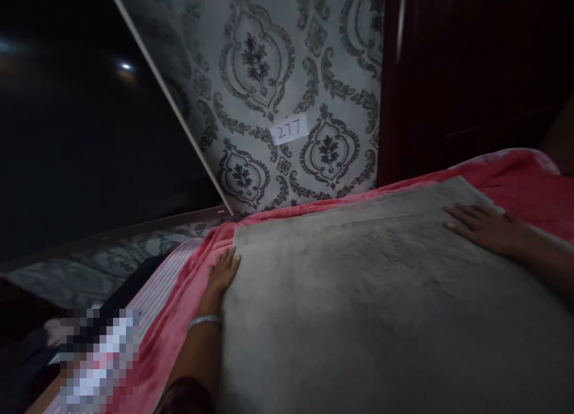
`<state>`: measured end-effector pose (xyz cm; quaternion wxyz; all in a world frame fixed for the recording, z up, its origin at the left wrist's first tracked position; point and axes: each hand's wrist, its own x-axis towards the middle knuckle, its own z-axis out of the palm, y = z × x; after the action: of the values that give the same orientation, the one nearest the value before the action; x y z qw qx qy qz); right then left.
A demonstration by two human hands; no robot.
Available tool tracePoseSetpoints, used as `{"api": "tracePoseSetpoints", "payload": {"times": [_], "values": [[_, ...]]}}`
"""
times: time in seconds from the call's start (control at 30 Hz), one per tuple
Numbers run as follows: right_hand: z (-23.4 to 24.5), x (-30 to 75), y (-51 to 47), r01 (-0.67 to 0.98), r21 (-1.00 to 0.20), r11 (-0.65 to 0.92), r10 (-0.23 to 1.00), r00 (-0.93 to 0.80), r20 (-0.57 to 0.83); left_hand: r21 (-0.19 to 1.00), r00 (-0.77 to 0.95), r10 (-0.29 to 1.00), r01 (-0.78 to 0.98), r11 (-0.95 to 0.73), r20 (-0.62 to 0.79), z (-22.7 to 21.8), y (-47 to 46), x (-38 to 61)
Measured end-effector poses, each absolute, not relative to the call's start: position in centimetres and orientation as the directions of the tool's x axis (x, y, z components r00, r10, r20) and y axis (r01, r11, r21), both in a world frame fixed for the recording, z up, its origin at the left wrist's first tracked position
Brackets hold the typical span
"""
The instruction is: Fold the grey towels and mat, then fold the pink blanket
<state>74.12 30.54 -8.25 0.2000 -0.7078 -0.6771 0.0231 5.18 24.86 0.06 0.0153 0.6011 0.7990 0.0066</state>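
A large grey cloth [341, 294] lies spread over a pink blanket [192, 288]. At the cloth's left edge, near its far left corner, my left hand [223, 270] rests with fingers extended, a light band around the wrist. My right hand [487, 226] lies flat on the cloth near its far right corner, palm down and fingers stretched out. Neither hand grips anything. The cloth looks mostly smooth, with faint creases close to the far edge. Its near edge runs out of the picture.
Patterned wallpaper [309, 61] with a paper label reading 277 [289, 129] stands behind the blanket. A dark screen [89, 133] leans across the upper left. Dark red wood panelling [448, 73] is at the right. Someone, partly pixelated, is at the lower left beside a striped cloth [164, 279].
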Motion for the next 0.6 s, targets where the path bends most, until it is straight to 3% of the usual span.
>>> {"api": "tracePoseSetpoints", "payload": {"times": [0.2,0.4,0.43,0.5,0.6], "values": [[-8.2,75.7,30.5,0.916,-0.369,-0.161,0.937,0.259,0.235,0.051,-0.288,0.956,0.957,0.286,0.050,-1.0,25.9,4.0],[-4.0,70.6,28.8,0.950,-0.232,-0.208,0.930,0.266,0.254,-0.100,-0.222,0.928,0.960,0.262,0.299,0.4,25.1,6.6],[-3.0,68.4,28.6,0.962,-0.203,-0.181,0.935,0.233,0.267,-0.106,-0.169,0.931,0.971,0.214,0.323,0.9,25.2,8.1],[-1.4,62.8,28.3,0.988,-0.142,0.054,0.953,-0.008,0.303,-0.070,-0.034,0.955,0.996,0.057,0.295,1.9,25.7,12.3],[-0.7,53.3,27.9,0.931,-0.113,0.347,0.907,-0.303,0.291,0.024,0.291,0.938,0.953,-0.301,0.189,2.1,26.6,20.5]]}}
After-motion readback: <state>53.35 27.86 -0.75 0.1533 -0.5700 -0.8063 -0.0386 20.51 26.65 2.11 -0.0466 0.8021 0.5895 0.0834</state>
